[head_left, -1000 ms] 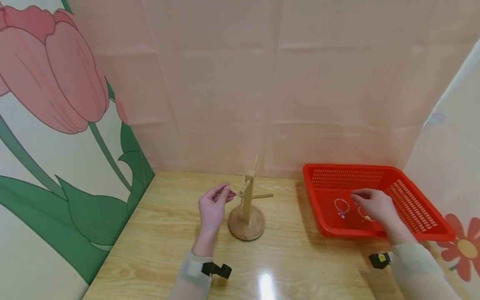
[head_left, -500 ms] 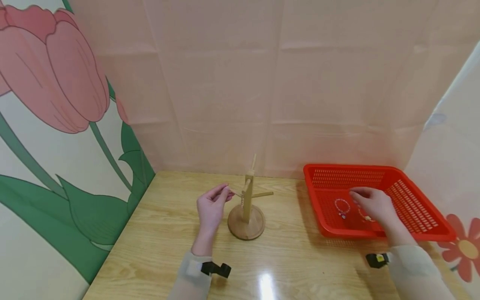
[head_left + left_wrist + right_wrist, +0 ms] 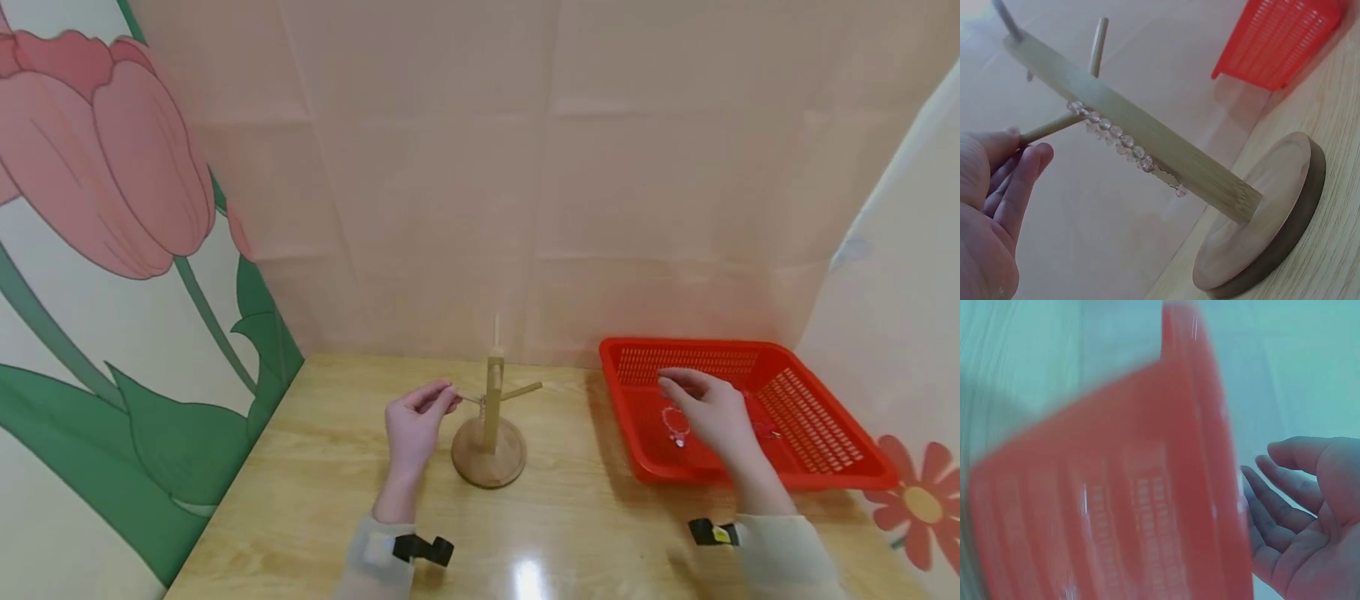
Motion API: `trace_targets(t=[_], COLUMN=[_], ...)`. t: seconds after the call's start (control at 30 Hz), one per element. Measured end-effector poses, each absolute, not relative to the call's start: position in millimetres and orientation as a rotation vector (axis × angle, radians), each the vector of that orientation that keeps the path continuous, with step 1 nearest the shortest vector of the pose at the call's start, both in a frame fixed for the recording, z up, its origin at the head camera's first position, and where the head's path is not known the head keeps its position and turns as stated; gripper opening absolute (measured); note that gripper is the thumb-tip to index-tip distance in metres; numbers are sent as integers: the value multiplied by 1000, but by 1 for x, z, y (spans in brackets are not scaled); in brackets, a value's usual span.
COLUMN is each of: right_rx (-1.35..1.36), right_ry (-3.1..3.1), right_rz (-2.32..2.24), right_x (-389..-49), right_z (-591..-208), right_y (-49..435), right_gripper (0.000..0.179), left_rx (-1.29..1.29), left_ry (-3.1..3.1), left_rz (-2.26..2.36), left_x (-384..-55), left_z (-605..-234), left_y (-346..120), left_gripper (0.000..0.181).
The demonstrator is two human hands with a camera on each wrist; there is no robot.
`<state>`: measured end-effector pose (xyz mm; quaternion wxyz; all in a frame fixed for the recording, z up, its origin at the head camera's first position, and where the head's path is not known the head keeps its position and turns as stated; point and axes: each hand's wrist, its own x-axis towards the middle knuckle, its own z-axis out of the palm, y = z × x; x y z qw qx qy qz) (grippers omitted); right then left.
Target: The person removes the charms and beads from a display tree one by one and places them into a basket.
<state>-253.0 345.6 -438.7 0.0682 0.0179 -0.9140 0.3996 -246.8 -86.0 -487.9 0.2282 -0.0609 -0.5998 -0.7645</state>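
Note:
My left hand [image 3: 415, 429] pinches the tip of one peg [image 3: 1050, 129] on a wooden stand [image 3: 489, 454]. The stand has an upright post, several pegs and a round base. From the held peg, close against the post, hangs a clear beaded bracelet [image 3: 1119, 139]. Over the left part of a red basket [image 3: 637, 462], my right hand [image 3: 708, 412] hovers with thumb and fingers apart and nothing between them. A pale beaded bracelet [image 3: 675, 425] with a charm lies in the basket, near that hand. Another bracelet [image 3: 771, 431] is partly hidden behind the hand.
The light wood table [image 3: 570, 517] carries the stand at its middle and the basket at its right. A pink cloth [image 3: 450, 183] hangs behind. Printed flower panels stand on both sides.
My right hand has moved left over the basket, and its thumb and fingers have spread. The stand has turned slightly while my left hand keeps its pinch. The head view has shifted a little.

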Motion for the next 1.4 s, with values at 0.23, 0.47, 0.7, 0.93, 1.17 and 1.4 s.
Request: trace_targets(t=[0.23, 0.47, 0.7, 0.93, 1.17, 1.4], right_rx=[148, 234, 315, 339, 367, 380], right_ry=[-2658, -2562, -2515, -2529, -2539, -2550], right_rz=[1188, 1172, 1289, 1413, 1447, 1404], right_x=[-239, -226, -220, -223, -229, -229], right_z=[-437, -436, -425, -427, -434, -438], right_y=[299, 262, 231, 210, 193, 189], right_gripper=[42, 32, 29, 26, 24, 23], left_rx=[-189, -250, -314, -367, -416, -495], left_ry=[-1711, -1759, -1797, -1817, -1824, -1889], left_rz=[-2033, -1981, -1947, -1959, -1956, -1941], left_x=[-243, -240, -238, -236, -235, -234], left_z=[-493, -492, -487, -487, -484, -481], left_y=[-87, -91, -92, -92, -92, -86], left_gripper=[20, 10, 11, 9, 10, 10])
